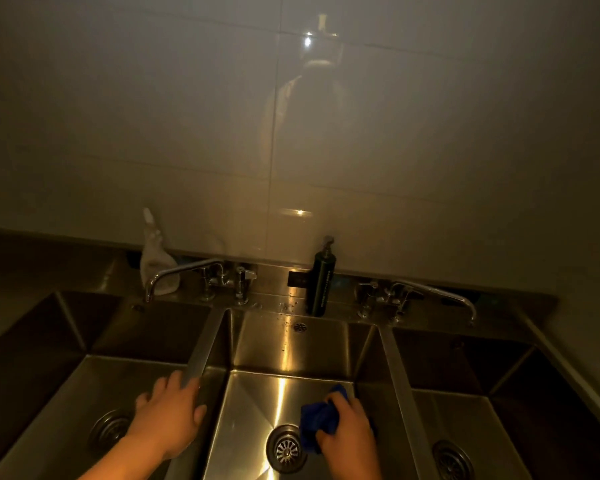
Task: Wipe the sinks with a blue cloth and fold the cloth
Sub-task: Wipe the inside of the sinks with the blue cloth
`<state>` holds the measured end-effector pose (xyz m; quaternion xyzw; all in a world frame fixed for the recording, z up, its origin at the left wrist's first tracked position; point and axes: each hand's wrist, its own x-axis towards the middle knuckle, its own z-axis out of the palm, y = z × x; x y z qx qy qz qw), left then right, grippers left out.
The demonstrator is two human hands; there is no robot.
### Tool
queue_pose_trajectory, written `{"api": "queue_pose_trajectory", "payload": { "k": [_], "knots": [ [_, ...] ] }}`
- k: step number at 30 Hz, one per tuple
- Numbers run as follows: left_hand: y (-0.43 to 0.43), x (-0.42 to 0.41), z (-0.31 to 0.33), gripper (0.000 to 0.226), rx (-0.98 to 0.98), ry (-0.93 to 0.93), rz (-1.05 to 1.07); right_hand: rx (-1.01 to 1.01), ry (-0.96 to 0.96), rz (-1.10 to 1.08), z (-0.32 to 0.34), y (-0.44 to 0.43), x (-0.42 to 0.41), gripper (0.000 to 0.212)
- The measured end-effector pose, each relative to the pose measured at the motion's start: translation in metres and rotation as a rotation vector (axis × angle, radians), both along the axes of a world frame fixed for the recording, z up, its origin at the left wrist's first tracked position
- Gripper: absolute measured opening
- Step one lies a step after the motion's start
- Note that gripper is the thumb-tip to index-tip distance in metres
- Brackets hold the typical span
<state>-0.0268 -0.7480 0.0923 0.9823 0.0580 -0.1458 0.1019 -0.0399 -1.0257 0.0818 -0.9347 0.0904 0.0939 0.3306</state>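
Wiping the floor of the middle sink [291, 344] with a bunched blue cloth [317, 422], clenched in the curled fingers of the right hand [350, 431] and pressed to the steel just beside the drain [286, 448], toward the basin's right wall. Bracing with the left hand [168, 415], fingers spread and laid over the divider [205, 344] between the middle sink and the left sink [66, 375], thumb hanging over the edge on the middle side, holding nothing. Flanked on the far side by the right sink [465, 358], with neither hand in it. Along the back ledge: a left faucet [181, 271] angled toward the left sink, a right faucet [433, 294] angled toward the right one, a dark pump bottle [321, 284] upright between them, and a pale bundle [155, 265], too dim to identify, propped against the tiled wall [222, 133].

Judged as the wiping step, with the folding not yet begun and the cloth crumpled rather than flat. Impossible to gauge from the steel alone the progress on the other two basins. Likely called for next: sweeping the cloth across the rest of the floor and up the walls under even pressure, skirting the drain grate to avoid snagging a corner, then shifting the bracing hand to reach a neighbouring basin.
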Motion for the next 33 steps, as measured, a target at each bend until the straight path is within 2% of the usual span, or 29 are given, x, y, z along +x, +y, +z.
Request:
{"api": "queue_pose_trajectory", "payload": {
  "k": [10,16,22,25,33],
  "knots": [
    [0.077,-0.007,0.008,0.047,0.110,-0.084,0.046,0.010,-0.056,0.024,0.002,0.073,0.011,0.053],
    [0.162,0.006,0.005,0.049,0.139,-0.065,-0.005,-0.020,-0.102,-0.006,0.004,0.162,0.016,0.055],
    [0.257,0.017,0.006,0.035,0.160,-0.128,-0.098,-0.020,-0.094,-0.038,0.011,0.259,0.012,0.055],
    [0.294,0.024,0.008,0.035,0.152,-0.133,-0.126,-0.002,-0.091,-0.057,0.018,0.295,0.011,0.049],
    [0.331,0.036,0.011,0.027,0.120,-0.114,-0.154,0.002,-0.082,-0.065,0.029,0.338,0.018,0.048]
  ]
}}
